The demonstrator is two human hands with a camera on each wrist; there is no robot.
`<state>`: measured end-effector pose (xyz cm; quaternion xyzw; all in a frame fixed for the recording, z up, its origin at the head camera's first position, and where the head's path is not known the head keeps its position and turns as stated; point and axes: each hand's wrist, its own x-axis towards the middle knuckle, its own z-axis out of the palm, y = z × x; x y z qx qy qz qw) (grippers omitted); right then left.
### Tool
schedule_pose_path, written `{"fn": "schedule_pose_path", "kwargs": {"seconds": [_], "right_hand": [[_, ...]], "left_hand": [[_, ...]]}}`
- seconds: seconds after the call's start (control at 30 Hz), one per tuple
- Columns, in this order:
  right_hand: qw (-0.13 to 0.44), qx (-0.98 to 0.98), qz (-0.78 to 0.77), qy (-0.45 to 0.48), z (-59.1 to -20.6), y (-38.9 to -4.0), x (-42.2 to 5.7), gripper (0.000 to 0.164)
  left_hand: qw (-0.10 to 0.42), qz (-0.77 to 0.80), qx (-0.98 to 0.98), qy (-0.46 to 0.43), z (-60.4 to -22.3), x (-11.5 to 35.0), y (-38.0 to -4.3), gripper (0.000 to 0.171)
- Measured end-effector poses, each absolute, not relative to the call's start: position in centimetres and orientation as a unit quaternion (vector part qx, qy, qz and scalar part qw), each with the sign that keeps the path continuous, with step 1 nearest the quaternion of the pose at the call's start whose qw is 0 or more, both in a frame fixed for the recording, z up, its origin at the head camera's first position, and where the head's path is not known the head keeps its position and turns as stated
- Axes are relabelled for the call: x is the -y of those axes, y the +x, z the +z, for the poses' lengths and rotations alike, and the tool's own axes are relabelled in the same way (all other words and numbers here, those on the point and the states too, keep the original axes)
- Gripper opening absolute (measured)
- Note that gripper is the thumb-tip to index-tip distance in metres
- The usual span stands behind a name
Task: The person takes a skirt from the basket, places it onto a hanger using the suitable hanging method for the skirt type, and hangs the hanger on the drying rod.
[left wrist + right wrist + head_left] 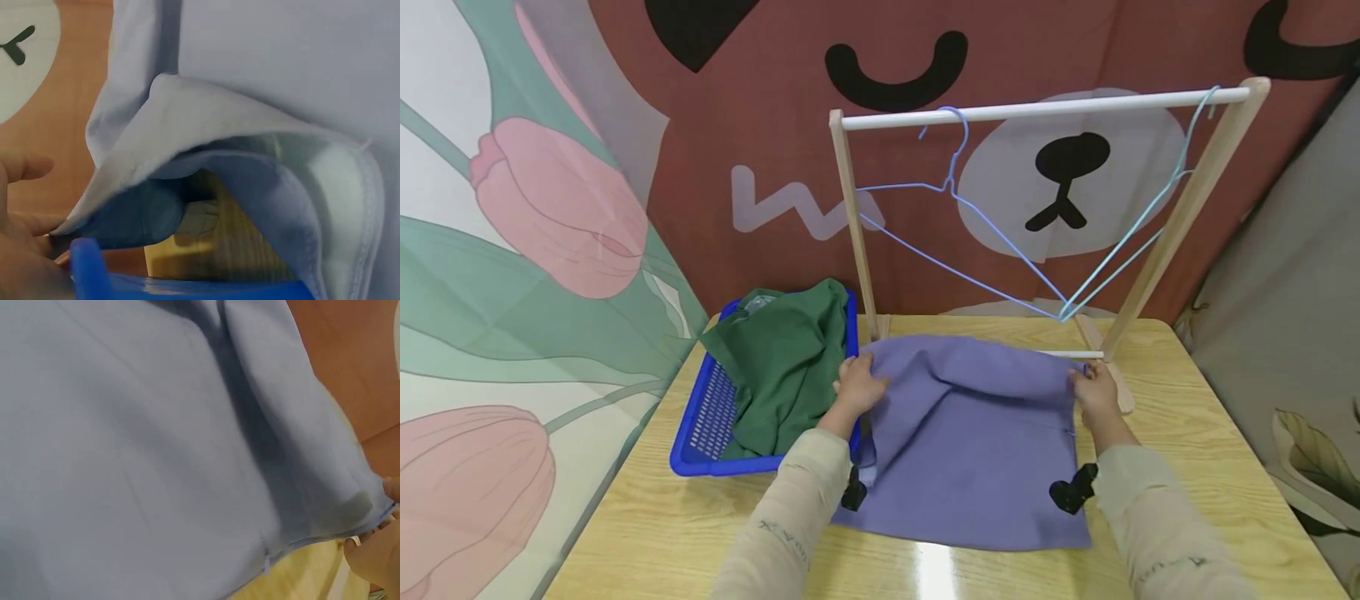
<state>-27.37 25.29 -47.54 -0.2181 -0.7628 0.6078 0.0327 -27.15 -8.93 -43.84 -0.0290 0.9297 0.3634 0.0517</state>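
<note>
left grip (pixel 859 387) | right grip (pixel 1094 392) | both pinch purple cloth (pixel 973 454), far end

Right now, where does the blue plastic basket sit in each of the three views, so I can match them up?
Head: the blue plastic basket is left of centre, with dark green cloth in it.
Left wrist: only part shows, a blue rim along the bottom edge, with an upright blue piece left of centre.
Right wrist: not in it.
Shared landmark: the purple fabric, which fills much of both wrist views.
</note>
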Motion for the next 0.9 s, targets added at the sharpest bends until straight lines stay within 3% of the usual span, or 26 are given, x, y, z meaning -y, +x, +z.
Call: {"fn": "schedule_pose_path", "kwargs": {"seconds": [0.27,0.4,0.5,0.57,0.73,0.9], "right_hand": [[-0.09,0.79,0.583,-0.168,-49.1,-25.6,-26.2,0.071],[-0.136,0.818,0.539,-0.15,-49.8,-24.2,-26.6,0.071],[-0.142,0.835,0.513,-0.137,-50.1,-23.1,-26.7,0.065],[-0.134,0.845,0.5,-0.132,-50.3,-22.3,-26.6,0.06],[-0.129,0.861,0.475,-0.129,-50.2,-20.2,-26.1,0.043],[-0.161,0.846,0.488,-0.141,-50.8,-17.7,-25.8,0.029]], "left_hand": [[0.032,0.233,-0.972,0.017,-44.6,8.7,-25.3,0.057],[-0.047,0.118,-0.987,0.1,-45.3,8.4,-22.9,0.046],[-0.122,0.061,-0.973,0.187,-45.9,8.1,-20.8,0.037],[-0.145,0.056,-0.955,0.253,-46.3,8.0,-19.4,0.031],[-0.07,0.086,-0.923,0.37,-47.6,8.1,-16.9,0.026],[-0.034,0.093,-0.926,0.365,-49.6,9.1,-15.5,0.029]]}}
